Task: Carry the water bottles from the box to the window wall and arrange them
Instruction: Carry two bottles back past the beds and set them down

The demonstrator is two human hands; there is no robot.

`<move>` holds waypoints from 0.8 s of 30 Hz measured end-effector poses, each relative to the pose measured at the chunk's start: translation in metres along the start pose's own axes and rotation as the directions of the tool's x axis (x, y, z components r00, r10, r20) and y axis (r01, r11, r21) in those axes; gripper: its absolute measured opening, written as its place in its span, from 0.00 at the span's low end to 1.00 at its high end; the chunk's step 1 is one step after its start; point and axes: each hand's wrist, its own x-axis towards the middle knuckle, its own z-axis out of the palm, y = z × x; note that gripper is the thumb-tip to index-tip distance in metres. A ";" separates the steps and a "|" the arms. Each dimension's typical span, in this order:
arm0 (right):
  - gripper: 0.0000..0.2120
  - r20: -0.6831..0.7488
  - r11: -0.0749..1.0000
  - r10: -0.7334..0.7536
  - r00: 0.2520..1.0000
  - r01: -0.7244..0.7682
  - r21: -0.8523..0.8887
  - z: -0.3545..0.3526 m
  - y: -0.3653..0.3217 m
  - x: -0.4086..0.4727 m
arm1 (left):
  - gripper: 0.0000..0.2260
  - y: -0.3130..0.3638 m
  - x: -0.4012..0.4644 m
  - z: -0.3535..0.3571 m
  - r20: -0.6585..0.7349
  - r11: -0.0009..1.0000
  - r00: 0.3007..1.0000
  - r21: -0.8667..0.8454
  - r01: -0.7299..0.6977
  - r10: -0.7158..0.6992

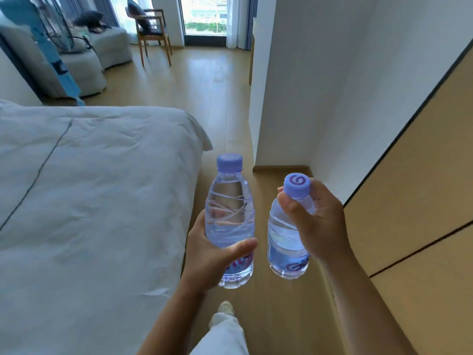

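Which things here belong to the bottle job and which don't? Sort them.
Job: left hand, left bottle, right hand, right bottle, window.
Not job: bed, chair, sofa.

A wide bed under a rumpled white duvet [89, 201] filled the left of the frame, beside a light wooden plank floor [204, 80] running up the middle. At upper left stood pale grey rounded armchairs [84, 65] and a wooden-framed chair [151, 29] near a bright floor-length window [204, 15]. A plain white wall [332, 85] and tan wood-panelled doors with dark seams [422, 188] lined the right.
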 end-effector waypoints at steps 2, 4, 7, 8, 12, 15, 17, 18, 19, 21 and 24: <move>0.12 -0.007 1.000 -0.003 1.000 0.003 0.003 0.018 0.008 0.044 | 0.32 0.003 0.051 -0.006 0.014 1.000 1.000 -0.006 0.007 -0.007; 0.12 -0.015 1.000 -0.007 1.000 0.008 0.005 0.034 0.014 0.085 | 0.32 0.007 0.098 -0.011 0.022 1.000 1.000 -0.006 0.008 -0.007; 0.11 -0.029 1.000 -0.013 0.999 0.013 -0.008 0.057 0.024 0.138 | 0.32 0.010 0.158 -0.018 0.024 1.000 1.000 -0.008 0.009 -0.009; 0.11 -0.026 1.000 -0.015 1.000 0.015 -0.014 0.064 0.027 0.155 | 0.31 0.009 0.176 -0.020 0.024 1.000 1.000 -0.004 0.009 -0.009; 0.05 -0.001 1.000 0.008 1.000 -0.008 -0.006 0.090 0.049 0.217 | 0.30 0.006 0.241 -0.028 0.015 1.000 1.000 0.008 0.022 -0.022; 0.06 0.007 1.000 0.021 1.000 -0.021 0.000 0.110 0.068 0.266 | 0.30 0.001 0.295 -0.031 -0.001 0.999 0.999 0.020 0.047 -0.047; 0.07 0.032 1.000 0.007 0.999 -0.007 0.000 0.122 0.083 0.304 | 0.30 -0.006 0.336 -0.030 -0.020 0.998 0.999 0.026 0.051 -0.051; 0.07 0.053 1.000 0.001 0.999 -0.001 -0.002 0.128 0.091 0.323 | 0.30 -0.009 0.356 -0.029 -0.030 0.998 0.998 0.030 0.054 -0.053; 0.08 0.073 1.000 -0.005 0.997 0.005 -0.006 0.135 0.099 0.345 | 0.30 -0.012 0.379 -0.028 -0.042 0.998 0.998 0.032 0.055 -0.054; 0.08 0.097 1.000 -0.004 0.995 0.004 0.000 0.148 0.116 0.394 | 0.30 -0.019 0.428 -0.025 -0.066 0.998 0.996 0.040 0.055 -0.052; 0.06 0.106 0.999 0.012 0.994 -0.017 0.045 0.168 0.141 0.475 | 0.27 -0.024 0.504 -0.018 -0.093 0.995 0.994 0.071 0.067 -0.060</move>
